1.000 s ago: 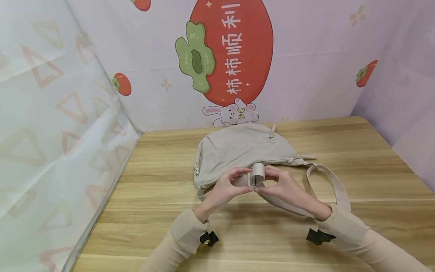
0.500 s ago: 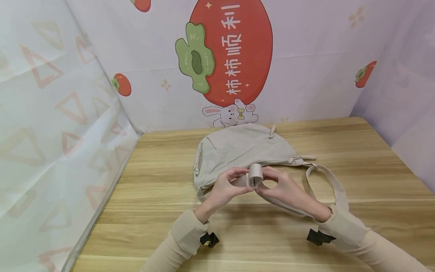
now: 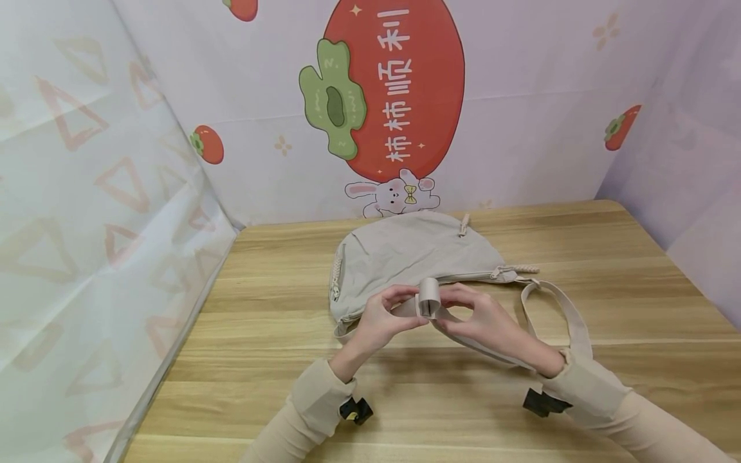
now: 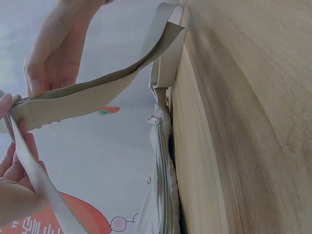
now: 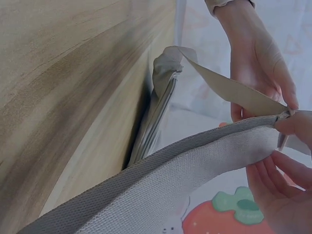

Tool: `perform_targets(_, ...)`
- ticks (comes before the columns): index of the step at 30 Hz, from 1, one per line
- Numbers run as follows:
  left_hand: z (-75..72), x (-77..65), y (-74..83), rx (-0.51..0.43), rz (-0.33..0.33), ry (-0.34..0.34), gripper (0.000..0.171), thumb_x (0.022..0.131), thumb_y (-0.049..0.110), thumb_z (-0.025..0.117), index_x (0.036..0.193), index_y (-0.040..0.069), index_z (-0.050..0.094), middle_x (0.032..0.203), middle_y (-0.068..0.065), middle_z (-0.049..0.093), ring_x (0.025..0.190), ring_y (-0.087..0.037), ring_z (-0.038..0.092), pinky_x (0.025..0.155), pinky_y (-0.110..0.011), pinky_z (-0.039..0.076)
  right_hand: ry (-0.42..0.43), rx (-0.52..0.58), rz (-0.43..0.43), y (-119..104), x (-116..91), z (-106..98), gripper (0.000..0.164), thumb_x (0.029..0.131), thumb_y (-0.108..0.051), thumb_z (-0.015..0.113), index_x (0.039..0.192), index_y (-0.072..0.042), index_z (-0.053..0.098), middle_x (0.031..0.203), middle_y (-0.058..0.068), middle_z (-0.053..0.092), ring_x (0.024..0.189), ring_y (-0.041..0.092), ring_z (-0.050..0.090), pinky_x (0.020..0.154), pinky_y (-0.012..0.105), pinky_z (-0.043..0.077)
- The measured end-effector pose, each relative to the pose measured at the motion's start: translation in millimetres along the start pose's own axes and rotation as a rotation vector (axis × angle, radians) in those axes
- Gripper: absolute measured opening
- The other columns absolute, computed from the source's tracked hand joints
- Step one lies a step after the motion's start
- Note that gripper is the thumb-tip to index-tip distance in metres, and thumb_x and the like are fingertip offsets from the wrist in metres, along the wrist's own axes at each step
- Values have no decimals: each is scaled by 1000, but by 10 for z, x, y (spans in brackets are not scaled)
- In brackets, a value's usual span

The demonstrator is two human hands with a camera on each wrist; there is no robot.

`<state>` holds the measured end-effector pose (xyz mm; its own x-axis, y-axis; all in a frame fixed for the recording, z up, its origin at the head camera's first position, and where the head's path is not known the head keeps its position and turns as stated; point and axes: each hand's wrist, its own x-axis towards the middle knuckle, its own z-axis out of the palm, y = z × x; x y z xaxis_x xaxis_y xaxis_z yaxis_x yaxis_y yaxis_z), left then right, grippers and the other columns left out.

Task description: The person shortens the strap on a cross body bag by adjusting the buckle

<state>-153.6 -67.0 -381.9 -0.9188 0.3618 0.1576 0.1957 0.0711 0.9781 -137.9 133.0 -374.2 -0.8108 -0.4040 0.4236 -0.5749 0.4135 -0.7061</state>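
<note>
A light grey-beige fabric bag lies on the table behind both hands. Its webbing strap is lifted off the tabletop in front of it. My left hand pinches the strap at a slider buckle, thumb below and fingers above. From the right, my right hand pinches the doubled strap close beside the buckle. Between the two hands a short strap loop bulges upward. In the left wrist view, both hands' fingertips meet around the buckle. The slider is mostly covered by fingers.
The wooden table reaches up to a printed cloth backdrop. To the right, a further strap length curves on the table. Braided zipper pulls stick out from the bag's edge.
The strap loop and buckle have shifted slightly left, along with the fingertips of both hands. The bag lies where it was, and both hands keep their hold on the strap.
</note>
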Motion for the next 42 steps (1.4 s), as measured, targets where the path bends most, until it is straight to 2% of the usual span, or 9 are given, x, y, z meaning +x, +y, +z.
perform_targets(4,-21,-14,13,-7,-14,20,45,67,0,74,109,2,59,105,-11,62,96,-11,56,85,-27,39,-2,-44,18,10,-15,-1,31,71,-8,71,101,-12,64,99,-6,61,88,8,58,74,23,46)
perform_targets(10,-50,-20,19,-35,-14,34,46,67,0,73,110,1,57,103,-13,62,92,-10,56,81,-25,40,1,-104,36,75,-64,-13,28,71,-6,71,98,-7,65,99,1,61,86,13,59,72,26,47)
perform_targets(22,-83,-25,23,-58,-10,34,45,67,-1,73,110,1,58,103,-9,61,93,-10,55,81,-25,39,-7,-196,-4,218,-159,-69,28,68,-6,72,95,-7,65,96,0,61,83,12,59,70,31,48)
perform_targets(32,-89,-33,44,-77,-7,36,46,66,-3,73,110,0,58,102,-7,61,93,-11,55,80,-23,41,40,-214,-71,329,-242,-78,29,63,-2,74,91,-5,65,90,0,62,79,11,59,66,33,49)
perform_targets(38,-101,-42,56,-85,-19,34,46,66,-2,73,109,1,58,102,-7,60,92,-11,55,79,-23,41,50,-243,-116,385,-285,-83,31,60,2,73,90,-3,65,89,4,62,76,13,60,64,30,49)
perform_targets(42,-107,-52,70,-84,-17,38,45,66,-2,73,109,0,58,101,-8,61,90,-11,55,78,-23,42,62,-250,-131,424,-317,-90,32,59,3,73,90,-2,65,88,4,62,75,12,60,68,19,47)
